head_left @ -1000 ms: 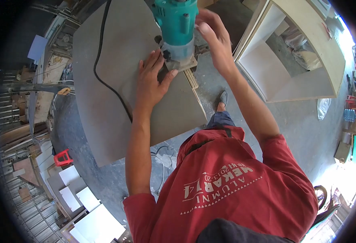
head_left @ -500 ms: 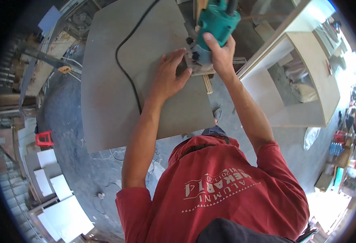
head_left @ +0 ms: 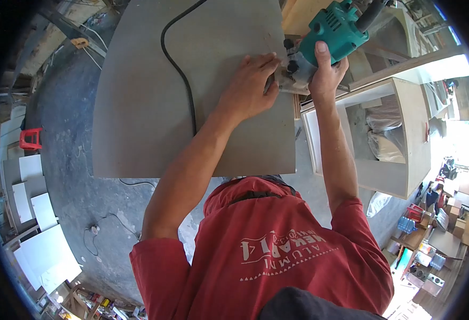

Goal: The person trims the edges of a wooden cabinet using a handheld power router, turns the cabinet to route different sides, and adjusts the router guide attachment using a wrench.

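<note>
A teal trim router with a clear base stands at the right edge of a large grey panel. My right hand is wrapped round its body, thumb on top. On the panel, my left hand has its fingers bent and its thumb drawn in at the near side of the router's base. A dark part shows between thumb and fingers; the exact contact is partly hidden. The black cord curves over the panel to the left of that hand.
An open wooden cabinet stands close on the right. A red stool and several white boards are on the left. Cables lie on the concrete floor. Shelves of goods line the lower right.
The router and both hands have shifted rightward in view, along with the panel's near corner. My left hand's fingers have drawn closer together at the router's base.
</note>
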Tool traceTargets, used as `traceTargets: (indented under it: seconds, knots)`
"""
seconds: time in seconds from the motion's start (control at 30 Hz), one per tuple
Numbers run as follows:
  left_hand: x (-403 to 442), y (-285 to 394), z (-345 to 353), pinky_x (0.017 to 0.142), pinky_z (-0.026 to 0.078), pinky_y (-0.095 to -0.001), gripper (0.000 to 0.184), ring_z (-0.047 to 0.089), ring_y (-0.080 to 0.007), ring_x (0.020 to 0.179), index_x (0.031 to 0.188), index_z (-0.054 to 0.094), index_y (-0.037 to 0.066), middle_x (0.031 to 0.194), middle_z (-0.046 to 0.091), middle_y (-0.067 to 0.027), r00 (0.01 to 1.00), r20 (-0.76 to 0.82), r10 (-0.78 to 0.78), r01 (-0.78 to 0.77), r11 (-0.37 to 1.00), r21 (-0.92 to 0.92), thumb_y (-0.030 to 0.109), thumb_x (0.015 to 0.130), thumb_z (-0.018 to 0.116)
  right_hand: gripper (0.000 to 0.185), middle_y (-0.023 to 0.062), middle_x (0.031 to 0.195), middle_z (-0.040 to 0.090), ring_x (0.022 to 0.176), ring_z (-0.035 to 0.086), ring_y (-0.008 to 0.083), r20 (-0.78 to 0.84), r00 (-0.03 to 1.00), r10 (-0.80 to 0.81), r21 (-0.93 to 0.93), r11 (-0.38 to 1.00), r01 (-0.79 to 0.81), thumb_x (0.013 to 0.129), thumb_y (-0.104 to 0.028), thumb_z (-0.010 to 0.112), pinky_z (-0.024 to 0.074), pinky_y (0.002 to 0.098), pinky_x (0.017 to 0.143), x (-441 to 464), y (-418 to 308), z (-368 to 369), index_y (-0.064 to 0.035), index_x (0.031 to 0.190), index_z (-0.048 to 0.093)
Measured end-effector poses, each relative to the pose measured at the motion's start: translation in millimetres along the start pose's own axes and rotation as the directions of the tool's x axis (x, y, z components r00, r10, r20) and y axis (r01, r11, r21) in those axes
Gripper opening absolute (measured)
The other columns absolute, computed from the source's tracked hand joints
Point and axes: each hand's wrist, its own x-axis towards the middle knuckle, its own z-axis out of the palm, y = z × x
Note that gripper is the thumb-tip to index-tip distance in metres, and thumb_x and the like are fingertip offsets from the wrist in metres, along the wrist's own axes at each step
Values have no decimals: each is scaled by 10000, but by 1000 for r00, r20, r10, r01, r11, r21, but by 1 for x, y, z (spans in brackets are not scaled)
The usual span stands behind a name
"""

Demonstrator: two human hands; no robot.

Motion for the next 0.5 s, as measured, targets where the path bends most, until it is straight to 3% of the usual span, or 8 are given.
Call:
traceTargets:
  seconds: [0.17,0.23,0.33,0.43,0.5]
  knots:
    - [3,1,-1,1263,246,-502,545,430,-346,1468,1479,523,18,1569,480,-179,1000,14,0,0,1000,19,197,970,599,514,171,1016,722,887,731,260,-36,999,6,29,1000,-5,920,-309,771,588,380,832,9,8,5,88,1206,612]
    - [4,1,-1,1263,244,-501,546,430,-343,1469,1481,521,17,1569,479,-185,999,31,12,-13,1000,22,196,971,598,496,57,1040,701,928,624,132,-66,996,64,133,990,-55,890,-356,838,506,292,862,11,5,11,33,1139,659]
    - [6,1,-1,1260,251,-503,567,431,-345,1469,1488,509,12,1564,479,-197,997,49,53,-56,996,65,209,966,611,480,107,1031,721,908,672,169,-77,997,5,20,1000,-3,884,-299,828,546,320,841,11,-4,12,56,1158,658]
    - [8,4,-2,1253,262,-510,586,427,-355,1470,1491,501,7,1558,481,-207,995,83,47,-56,993,102,218,960,631,477,77,1027,719,917,646,137,-65,998,25,14,1000,-25,867,-312,850,529,299,846,11,2,8,40,1135,669]
    - [9,5,-2,1211,305,-550,535,448,-391,1442,1395,560,-43,1546,483,-215,997,44,60,-65,988,138,195,924,651,489,79,1023,721,918,653,139,-69,997,47,32,998,-45,857,-317,862,532,300,846,10,2,9,37,1133,668]
